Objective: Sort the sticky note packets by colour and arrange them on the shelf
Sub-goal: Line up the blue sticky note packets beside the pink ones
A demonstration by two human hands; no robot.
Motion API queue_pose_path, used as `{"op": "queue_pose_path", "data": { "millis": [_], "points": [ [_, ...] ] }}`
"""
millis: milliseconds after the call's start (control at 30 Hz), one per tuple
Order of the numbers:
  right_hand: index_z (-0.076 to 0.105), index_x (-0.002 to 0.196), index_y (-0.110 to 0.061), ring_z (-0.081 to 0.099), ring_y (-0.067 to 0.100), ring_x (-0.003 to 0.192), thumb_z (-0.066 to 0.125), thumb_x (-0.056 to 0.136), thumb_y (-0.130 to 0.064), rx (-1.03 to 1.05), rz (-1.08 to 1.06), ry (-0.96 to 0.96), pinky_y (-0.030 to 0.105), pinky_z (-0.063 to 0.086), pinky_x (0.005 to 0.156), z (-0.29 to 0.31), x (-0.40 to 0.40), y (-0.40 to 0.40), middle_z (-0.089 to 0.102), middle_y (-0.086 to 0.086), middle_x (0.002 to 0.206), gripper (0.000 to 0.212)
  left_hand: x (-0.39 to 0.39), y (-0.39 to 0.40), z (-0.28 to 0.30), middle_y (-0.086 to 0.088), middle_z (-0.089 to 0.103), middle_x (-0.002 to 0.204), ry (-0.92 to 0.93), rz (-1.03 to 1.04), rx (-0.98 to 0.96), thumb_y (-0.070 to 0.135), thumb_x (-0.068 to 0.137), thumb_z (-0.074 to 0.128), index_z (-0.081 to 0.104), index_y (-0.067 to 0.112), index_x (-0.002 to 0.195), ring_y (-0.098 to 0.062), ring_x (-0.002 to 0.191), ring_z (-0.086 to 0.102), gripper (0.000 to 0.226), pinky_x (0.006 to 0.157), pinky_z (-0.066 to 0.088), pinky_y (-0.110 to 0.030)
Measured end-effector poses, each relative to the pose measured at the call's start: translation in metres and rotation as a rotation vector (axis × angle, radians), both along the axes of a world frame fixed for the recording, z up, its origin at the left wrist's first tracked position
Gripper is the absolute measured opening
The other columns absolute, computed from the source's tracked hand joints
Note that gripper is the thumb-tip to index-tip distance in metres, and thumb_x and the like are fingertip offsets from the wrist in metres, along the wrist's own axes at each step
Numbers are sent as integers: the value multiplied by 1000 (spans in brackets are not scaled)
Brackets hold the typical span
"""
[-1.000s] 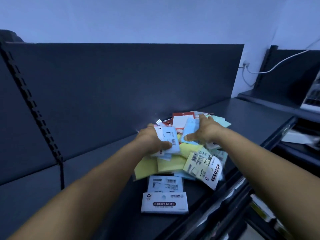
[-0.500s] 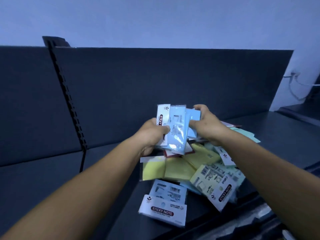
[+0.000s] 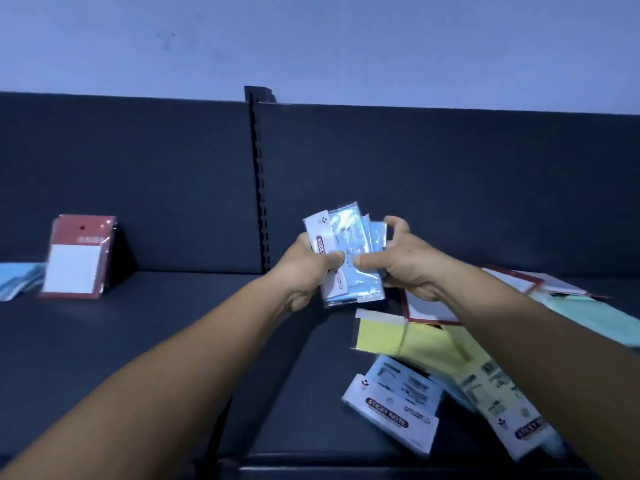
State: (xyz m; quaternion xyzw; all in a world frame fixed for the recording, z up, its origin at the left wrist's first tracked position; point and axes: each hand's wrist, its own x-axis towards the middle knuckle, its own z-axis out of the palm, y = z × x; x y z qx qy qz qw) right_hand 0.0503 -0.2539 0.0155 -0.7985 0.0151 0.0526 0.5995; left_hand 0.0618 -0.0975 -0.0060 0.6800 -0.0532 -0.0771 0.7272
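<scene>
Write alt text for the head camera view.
Both hands, left hand and right hand, grip a bundle of blue packets above a dark shelf. Yellow packets lie at right; a red packet leans at left.

The blue sticky note packets (image 3: 353, 258) that the left hand (image 3: 304, 271) and right hand (image 3: 401, 268) are gripping are showing clear glossy plastic wrap, catching highlights. Below the right hand, the yellow packets (image 3: 398, 337) are looking like matt paper under thin shiny film. The dark shelf (image 3: 138, 323) beneath both hands is appearing smooth and matt, like painted metal. Far left of the left hand, the red packets (image 3: 78, 258) are gleaming in glossy wrap.
</scene>
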Motion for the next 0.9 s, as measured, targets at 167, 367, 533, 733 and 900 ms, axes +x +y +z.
{"op": "queue_pose_path", "data": {
  "millis": [167, 367, 533, 733, 900],
  "points": [
    [61, 113, -14, 72, 24, 91, 72, 79, -1, -78, 98, 14, 47, 55, 90, -12, 12, 60, 74, 5, 101, 39, -6, 56, -2, -8, 70, 110, 13, 166, 39, 7, 84, 65, 52, 11, 118, -26, 96, 70, 37, 84, 57, -43],
    [57, 105, -18, 68, 24, 92, 70, 76, -16, -313, 114, -63, 42, 57, 86, -15, 26, 154, 68, 3, 102, 32, -10, 140, -12, 0, 46, 120, 31, 501, 366, 26, 77, 74, 28, 16, 124, -22, 104, 57, 66, 88, 49, -35],
    [48, 112, -15, 56, 20, 81, 64, 81, -28, -621, 131, -167, 28, 42, 56, -10, 32, 231, 58, 3, 106, 37, -2, 195, -9, -13, 59, 117, 24, 433, 489, 43, 84, 56, 51, 10, 123, -26, 92, 62, 52, 77, 47, -32],
    [53, 112, -24, 63, 17, 86, 69, 82, -19, -506, 158, -122, 27, 47, 64, -23, 65, 268, 64, -2, 103, 34, 23, 269, -12, -6, 49, 132, -57, 387, 743, 28, 85, 65, 36, 18, 138, -22, 108, 59, 61, 94, 48, -31],
    [56, 103, -22, 67, 19, 89, 69, 83, -12, -345, 93, -71, 32, 54, 76, -41, 87, 279, 68, 3, 101, 25, 35, 292, -21, -8, 29, 143, -122, 266, 922, 19, 84, 68, 17, 30, 149, -26, 123, 46, 84, 102, 39, -30]
  ]
}}
